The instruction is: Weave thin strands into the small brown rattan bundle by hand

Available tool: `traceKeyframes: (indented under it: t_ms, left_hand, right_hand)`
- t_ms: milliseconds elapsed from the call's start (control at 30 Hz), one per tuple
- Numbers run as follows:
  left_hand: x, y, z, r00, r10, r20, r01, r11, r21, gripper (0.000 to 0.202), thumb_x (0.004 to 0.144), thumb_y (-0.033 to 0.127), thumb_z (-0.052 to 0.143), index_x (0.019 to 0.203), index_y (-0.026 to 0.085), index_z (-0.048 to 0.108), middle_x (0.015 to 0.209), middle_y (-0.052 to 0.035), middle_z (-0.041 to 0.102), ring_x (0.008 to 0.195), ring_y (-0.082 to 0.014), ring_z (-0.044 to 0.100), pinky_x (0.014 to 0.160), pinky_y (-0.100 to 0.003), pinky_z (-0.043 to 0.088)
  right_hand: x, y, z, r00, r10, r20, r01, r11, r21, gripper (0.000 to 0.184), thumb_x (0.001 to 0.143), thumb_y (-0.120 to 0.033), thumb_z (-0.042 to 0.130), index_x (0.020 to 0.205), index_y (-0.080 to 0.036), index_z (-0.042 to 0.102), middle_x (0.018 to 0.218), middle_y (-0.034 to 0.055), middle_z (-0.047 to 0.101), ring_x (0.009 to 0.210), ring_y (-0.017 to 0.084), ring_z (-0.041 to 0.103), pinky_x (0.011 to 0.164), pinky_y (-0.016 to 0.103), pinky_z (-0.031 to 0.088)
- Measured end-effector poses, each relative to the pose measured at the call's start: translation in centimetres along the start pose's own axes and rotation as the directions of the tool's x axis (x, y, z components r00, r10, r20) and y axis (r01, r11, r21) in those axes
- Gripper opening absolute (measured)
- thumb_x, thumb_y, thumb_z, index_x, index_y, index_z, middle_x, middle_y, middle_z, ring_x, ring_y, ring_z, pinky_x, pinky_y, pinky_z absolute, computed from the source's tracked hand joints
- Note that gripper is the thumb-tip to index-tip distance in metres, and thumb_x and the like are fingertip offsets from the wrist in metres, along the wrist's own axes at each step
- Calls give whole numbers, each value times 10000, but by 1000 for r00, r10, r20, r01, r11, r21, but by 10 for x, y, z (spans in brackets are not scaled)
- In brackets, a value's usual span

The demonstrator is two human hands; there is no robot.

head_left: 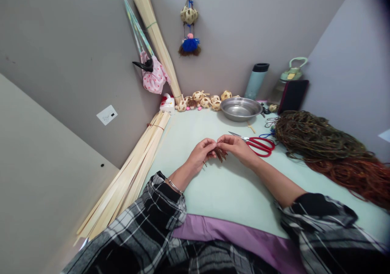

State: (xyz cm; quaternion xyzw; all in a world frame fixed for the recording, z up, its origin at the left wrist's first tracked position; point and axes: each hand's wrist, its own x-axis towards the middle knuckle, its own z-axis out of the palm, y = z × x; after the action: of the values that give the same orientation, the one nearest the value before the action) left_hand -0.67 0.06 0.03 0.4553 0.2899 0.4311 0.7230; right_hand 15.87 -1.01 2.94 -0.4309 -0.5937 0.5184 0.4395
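Over the middle of the table, my left hand (pixel 204 151) and my right hand (pixel 236 147) meet at the fingertips. Between them hangs a small bundle of brown yarn (pixel 220 154), its strands pointing down. Both hands pinch the bundle near its top, and the fingers cover the spot where they grip. One loose strand sticks out below my left hand. Red-handled scissors (pixel 258 146) lie just beyond my right hand, blades toward the left. To the right are piles of dark green yarn (pixel 317 135) and rust-red yarn (pixel 356 176).
A metal bowl (pixel 240 110) stands at the back, beside several woven balls (pixel 205 102). Wood strips (pixel 134 168) lie along the left edge. A blue tumbler (pixel 256 83), a green-lidded bottle (pixel 288 83) and a phone (pixel 294 96) stand at the back right. A woven ornament (pixel 189 16) hangs on the wall.
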Motion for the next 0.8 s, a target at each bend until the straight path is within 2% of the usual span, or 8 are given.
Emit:
traceKeyframes:
  t_ms: [200,400,567,800]
  left_hand:
    - [0,4,0,999,49,10,-47,994,-101,297,761,351,761,880,167,560,780,28,562,612,-49,504,624,-177,454]
    - [0,5,2,996,91,-16,-93,987,-128,317,763,365,763,896,165,556,979,-17,622,652,-38,500,661,-181,463]
    - [0,1,3,994,59,-90,-62,998,-30,345,737,402,771,882,175,556,754,31,552,636,-62,515,661,-195,464]
    - [0,0,4,995,41,-91,-43,999,-21,365,705,405,789,867,159,573,727,27,561,627,-69,529,666,-208,455]
  right_hand:
    - [1,5,-1,999,-16,48,17,1000,-19,272,770,-404,716,781,-156,604,644,16,658,540,110,526,551,249,395]
    - [0,6,-1,998,-42,40,41,999,15,272,790,-409,716,800,-167,592,627,4,648,527,109,515,544,246,381]
    - [0,4,0,999,-42,-9,42,996,74,301,755,-421,758,792,-172,594,571,-22,587,512,111,509,532,246,392]
    - [2,7,-2,1000,-8,-16,10,995,103,312,756,-430,767,793,-156,623,617,-3,609,522,101,515,524,235,399]
